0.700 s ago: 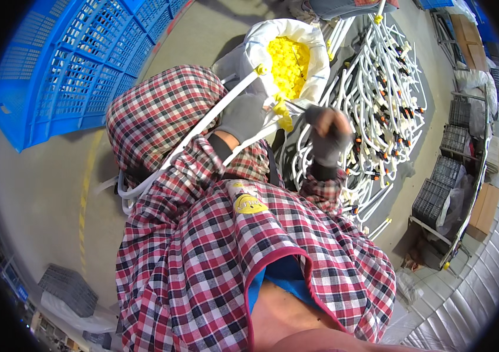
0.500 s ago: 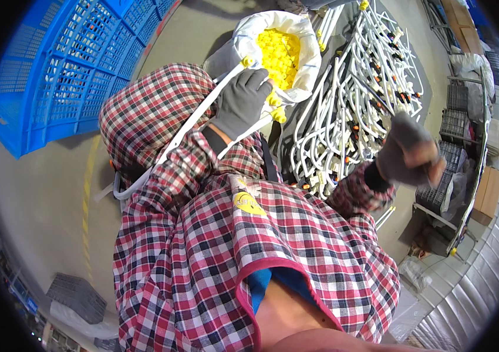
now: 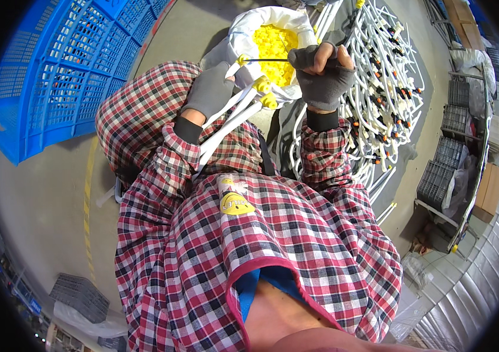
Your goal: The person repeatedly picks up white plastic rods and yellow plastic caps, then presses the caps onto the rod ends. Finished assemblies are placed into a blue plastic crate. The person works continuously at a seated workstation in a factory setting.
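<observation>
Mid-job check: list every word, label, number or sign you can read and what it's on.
Yellow patch on the checked smock: printed lettering, not copied here.
Blue crate, upper edge: dark marking, too unclear to read.
White tubes and yellow pieces: no readable text.

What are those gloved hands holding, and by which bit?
The left hand holds a white tube just below its yellow fitting. The right hand grips a thin black rod by the part away from that fitting.
</observation>
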Demonstrator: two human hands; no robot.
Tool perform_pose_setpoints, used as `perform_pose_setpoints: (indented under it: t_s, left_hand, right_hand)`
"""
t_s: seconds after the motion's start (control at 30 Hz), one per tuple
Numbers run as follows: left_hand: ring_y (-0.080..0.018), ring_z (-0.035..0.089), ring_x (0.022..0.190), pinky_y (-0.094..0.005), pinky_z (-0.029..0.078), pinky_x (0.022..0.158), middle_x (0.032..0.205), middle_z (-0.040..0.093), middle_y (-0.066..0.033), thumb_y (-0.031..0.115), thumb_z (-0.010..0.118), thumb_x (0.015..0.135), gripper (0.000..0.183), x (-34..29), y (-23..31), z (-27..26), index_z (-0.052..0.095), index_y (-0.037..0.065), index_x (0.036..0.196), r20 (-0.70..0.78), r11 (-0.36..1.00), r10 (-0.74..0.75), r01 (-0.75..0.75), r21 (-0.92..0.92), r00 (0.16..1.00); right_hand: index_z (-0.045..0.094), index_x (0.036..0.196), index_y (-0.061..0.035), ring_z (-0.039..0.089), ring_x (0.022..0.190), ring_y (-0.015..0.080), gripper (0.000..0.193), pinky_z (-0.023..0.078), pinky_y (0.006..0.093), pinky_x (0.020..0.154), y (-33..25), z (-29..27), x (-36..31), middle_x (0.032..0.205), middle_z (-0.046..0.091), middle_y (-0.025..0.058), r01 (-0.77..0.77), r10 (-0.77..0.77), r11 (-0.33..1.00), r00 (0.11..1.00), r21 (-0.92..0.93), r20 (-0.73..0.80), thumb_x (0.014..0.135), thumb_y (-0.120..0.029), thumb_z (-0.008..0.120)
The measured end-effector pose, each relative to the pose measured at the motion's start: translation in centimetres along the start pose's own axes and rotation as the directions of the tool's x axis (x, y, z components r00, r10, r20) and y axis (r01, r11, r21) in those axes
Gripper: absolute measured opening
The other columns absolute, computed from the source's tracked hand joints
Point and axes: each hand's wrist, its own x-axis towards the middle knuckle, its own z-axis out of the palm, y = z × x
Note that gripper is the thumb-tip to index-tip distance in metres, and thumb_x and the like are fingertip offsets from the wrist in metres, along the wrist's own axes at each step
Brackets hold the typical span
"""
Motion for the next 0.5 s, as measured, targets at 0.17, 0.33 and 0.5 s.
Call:
perform_pose_setpoints:
  t_s: [0.17,0.33,0.5]
  left_hand:
    - [-0.0460,0.066,0.099,-0.0513,0.052,0.083,0.105,0.070,-0.0262,0.020,0.057,0.099,0.031,-0.1,0.6,-0.4,0.063,0.001,0.122,0.017,0.996,-0.031,0.029,0.080,0.999]
    - [-0.0451,0.068,0.096,-0.0524,0.053,0.081,0.101,0.071,-0.0258,0.024,0.059,0.097,0.033,-0.7,0.9,0.2,0.064,0.003,0.121,-0.011,0.981,-0.024,0.026,0.191,1.000]
    - [-0.0448,0.069,0.087,-0.0544,0.053,0.077,0.094,0.072,-0.0233,0.028,0.060,0.095,0.030,-1.3,1.1,0.7,0.068,0.004,0.110,-0.085,0.974,-0.050,0.068,0.218,0.995]
  right_hand:
    - [0.048,0.067,-0.0092,0.032,0.057,0.0159,0.053,0.032,0.0368,0.068,-0.2,-1.1,-0.6,0.056,0.034,-0.0012,0.003,-0.004,1.000,1.000,-0.023,-0.027,0.105,-0.046,0.039]
    - [0.055,0.070,-0.0066,0.043,0.061,0.0191,0.058,0.037,0.0363,0.071,1.0,0.3,0.5,0.057,0.041,0.0020,-0.064,0.067,0.971,0.998,-0.230,0.006,0.104,-0.050,0.039]
    - [0.059,0.071,-0.0019,0.044,0.063,0.0143,0.064,0.035,0.0296,0.066,3.6,1.8,1.2,0.065,0.052,0.0038,-0.052,0.051,0.976,0.999,-0.211,-0.011,0.102,-0.055,0.042]
